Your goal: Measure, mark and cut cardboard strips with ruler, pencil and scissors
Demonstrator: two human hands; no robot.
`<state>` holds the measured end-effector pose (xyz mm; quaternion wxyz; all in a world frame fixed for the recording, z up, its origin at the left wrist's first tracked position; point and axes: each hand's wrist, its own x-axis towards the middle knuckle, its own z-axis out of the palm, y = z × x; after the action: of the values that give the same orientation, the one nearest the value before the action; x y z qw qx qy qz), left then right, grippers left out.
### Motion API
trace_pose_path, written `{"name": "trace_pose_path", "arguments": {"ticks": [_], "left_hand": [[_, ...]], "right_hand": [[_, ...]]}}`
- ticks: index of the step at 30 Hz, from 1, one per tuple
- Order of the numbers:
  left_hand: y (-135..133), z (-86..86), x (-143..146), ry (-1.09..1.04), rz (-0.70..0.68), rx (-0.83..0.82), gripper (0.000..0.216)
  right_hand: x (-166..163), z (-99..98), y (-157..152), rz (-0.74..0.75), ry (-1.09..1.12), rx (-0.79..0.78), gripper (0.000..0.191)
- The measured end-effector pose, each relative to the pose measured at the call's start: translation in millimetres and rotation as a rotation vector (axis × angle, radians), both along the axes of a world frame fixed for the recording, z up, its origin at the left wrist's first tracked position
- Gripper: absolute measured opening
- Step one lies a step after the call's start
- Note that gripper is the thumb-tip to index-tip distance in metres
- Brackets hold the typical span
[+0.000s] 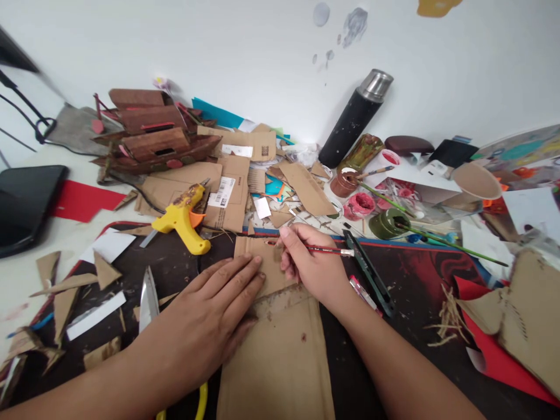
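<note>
Cardboard [275, 367] fills the middle of my remote view, lying lengthwise on a dark mat [350, 373]. Scissors [149, 298] sit to its left, partly hidden beneath the left forearm. Of the two hands, I see the left hand [227, 294] laid flat across the cardboard, fingers extended, while the right hand [317, 265] pinches a red pencil [330, 251], its tip at the far end. Just right of that hand rests a green cutter [367, 274]. Farther off, I make out a yellow glue gun [179, 224] leftward, a pink paint pot [359, 205] rightward, and a black flask [352, 122] near the wall [240, 52].
</note>
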<state>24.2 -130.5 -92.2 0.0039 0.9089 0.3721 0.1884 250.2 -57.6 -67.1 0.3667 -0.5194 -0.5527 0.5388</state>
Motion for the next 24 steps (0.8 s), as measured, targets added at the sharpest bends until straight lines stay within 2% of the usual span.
{"name": "trace_pose_path", "arguments": {"ticks": [12,24], "left_hand": [[1.2,4.1,1.4,0.067,-0.007,0.058,0.046],[2.0,6.8,4.9,0.034,-0.007,0.073,0.044]], "right_hand": [[-1.2,1.2,-0.5,-0.002,0.006,0.018,0.045],[-0.2,3.1,-1.3,0.023,-0.009,0.033,0.046]]}}
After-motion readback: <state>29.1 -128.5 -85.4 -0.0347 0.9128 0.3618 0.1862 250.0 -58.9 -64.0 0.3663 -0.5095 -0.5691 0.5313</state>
